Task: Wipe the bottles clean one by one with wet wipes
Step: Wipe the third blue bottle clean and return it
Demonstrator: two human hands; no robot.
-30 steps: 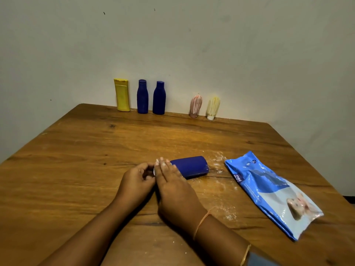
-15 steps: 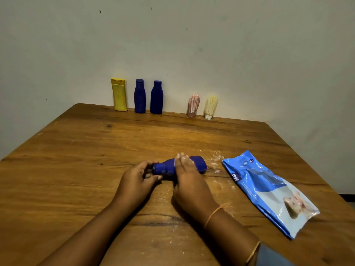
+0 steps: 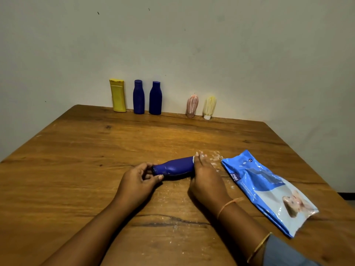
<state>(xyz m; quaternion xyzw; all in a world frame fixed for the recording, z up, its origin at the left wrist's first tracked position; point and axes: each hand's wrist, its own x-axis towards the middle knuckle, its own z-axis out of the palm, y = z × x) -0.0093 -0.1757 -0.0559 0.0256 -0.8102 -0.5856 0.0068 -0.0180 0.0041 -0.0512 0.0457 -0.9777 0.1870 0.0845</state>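
Centre of frame, low on the surface [image 3: 96,160]: one bottle [image 3: 173,167], blue, lying on its side, cap end toward frame left. Left hand [image 3: 138,181]: fingers and thumb curled round the cap end, pinching it steady. Right hand [image 3: 206,179]: fingers nearly straight, laid over the base end and pressing a wipe [image 3: 193,160] against it; only a white sliver of the wipe shows at the fingertips. White specks [image 3: 216,159] lie on the wood just beyond that hand. Right of frame: pack [image 3: 269,191] of wipes, lying flat, near the right hand but apart from it. Upper centre, upright along the back edge by the wall: yellow bottle [image 3: 117,96], left blue bottle [image 3: 138,96], right blue bottle [image 3: 155,97], pink tube [image 3: 192,106], cream tube [image 3: 209,108]. Step judged in hand: wiping the lying bottle, stroke at its base end. Which standing items are already clean cannot be told. Next move likely calls for the left hand to roll the bottle, offering unwiped faces to the flat-pressed wipe.
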